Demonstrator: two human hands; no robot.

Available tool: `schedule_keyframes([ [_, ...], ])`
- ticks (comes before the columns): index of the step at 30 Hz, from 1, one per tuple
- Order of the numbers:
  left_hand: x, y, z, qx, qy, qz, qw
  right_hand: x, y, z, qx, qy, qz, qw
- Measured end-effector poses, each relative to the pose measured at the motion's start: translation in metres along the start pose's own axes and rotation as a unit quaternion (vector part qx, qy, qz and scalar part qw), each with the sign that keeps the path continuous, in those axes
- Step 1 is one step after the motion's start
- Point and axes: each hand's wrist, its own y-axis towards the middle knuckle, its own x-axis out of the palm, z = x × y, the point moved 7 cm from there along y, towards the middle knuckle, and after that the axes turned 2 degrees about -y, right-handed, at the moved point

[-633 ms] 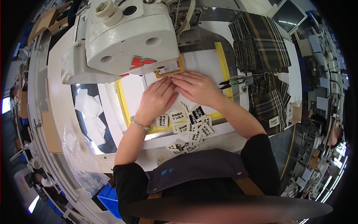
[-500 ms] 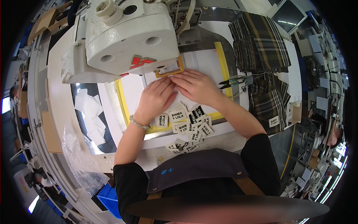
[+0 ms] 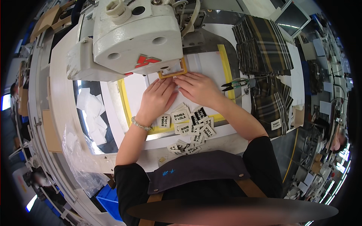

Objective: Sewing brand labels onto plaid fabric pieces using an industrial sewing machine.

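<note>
My left hand (image 3: 158, 96) and my right hand (image 3: 200, 88) lie palm down on a white sheet (image 3: 137, 90) edged with yellow tape. Their fingers are stretched out and the fingertips meet at the near edge of an orange frame (image 3: 183, 66). That frame sits under the white head of a sewing machine (image 3: 135, 41). Whether anything small lies beneath my fingertips is hidden. Close to my wrists is a loose heap of small fabric labels (image 3: 180, 116), mostly white with dark print, a few black.
Thread snips (image 3: 230, 87) lie right of my right hand. Beyond them stand a stack of dark plaid fabric (image 3: 264, 45) and a lower plaid pile (image 3: 269, 105) bearing a label. White pieces (image 3: 90, 105) and a clear plastic bag (image 3: 85, 169) lie left; a blue crate (image 3: 109, 201) sits below.
The machine head appears slightly farther right and higher in the picture, as the view shifts a little. My hands stay at the orange frame, nearly unmoved.
</note>
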Motion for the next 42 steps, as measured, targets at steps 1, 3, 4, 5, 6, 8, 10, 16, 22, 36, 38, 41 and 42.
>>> schedule_keyframes([
  [1, 0.000, 0.000, 0.000, 0.000, 0.000, 0.001, 1.000, 0.000, 0.000, 0.000, -0.001, 0.000, 0.000, 1.000],
  [3, -0.002, 0.001, 0.000, -0.004, -0.009, -0.003, 1.000, 0.000, -0.001, 0.000, 0.001, 0.004, 0.003, 1.000],
  [4, -0.002, 0.001, 0.000, -0.005, -0.009, -0.002, 1.000, -0.001, -0.001, 0.000, -0.001, 0.003, 0.003, 1.000],
  [5, -0.003, 0.000, -0.001, -0.005, -0.017, 0.003, 1.000, -0.002, 0.000, -0.002, -0.004, 0.006, 0.004, 1.000],
  [6, -0.004, 0.000, -0.002, -0.005, -0.025, 0.009, 1.000, -0.002, 0.001, -0.003, -0.008, 0.009, 0.004, 1.000],
  [8, -0.005, 0.000, -0.004, -0.007, -0.037, 0.013, 0.999, -0.007, 0.002, -0.005, -0.023, 0.005, 0.019, 1.000],
  [10, -0.007, 0.000, -0.005, -0.012, -0.049, 0.018, 0.999, -0.010, 0.003, -0.008, -0.040, 0.004, 0.033, 0.999],
  [16, -0.007, -0.002, -0.006, -0.013, -0.043, 0.019, 0.999, -0.008, 0.004, -0.007, -0.029, 0.004, 0.022, 0.999],
  [22, -0.007, -0.002, -0.006, 0.001, -0.045, 0.026, 0.999, -0.007, 0.005, -0.004, -0.013, 0.021, 0.010, 1.000],
  [36, -0.003, 0.016, 0.003, -0.014, -0.004, 0.007, 1.000, -0.003, 0.004, -0.008, -0.022, -0.003, -0.023, 0.999],
  [38, 0.001, 0.022, 0.004, -0.021, -0.005, -0.011, 1.000, 0.000, 0.003, -0.006, -0.021, -0.007, -0.012, 1.000],
  [41, 0.007, 0.028, 0.005, -0.039, -0.016, -0.036, 0.998, 0.000, 0.002, -0.005, -0.016, -0.001, -0.009, 1.000],
  [42, 0.008, 0.029, 0.004, -0.050, -0.024, -0.044, 0.997, 0.001, 0.002, -0.004, -0.013, 0.010, -0.018, 1.000],
])
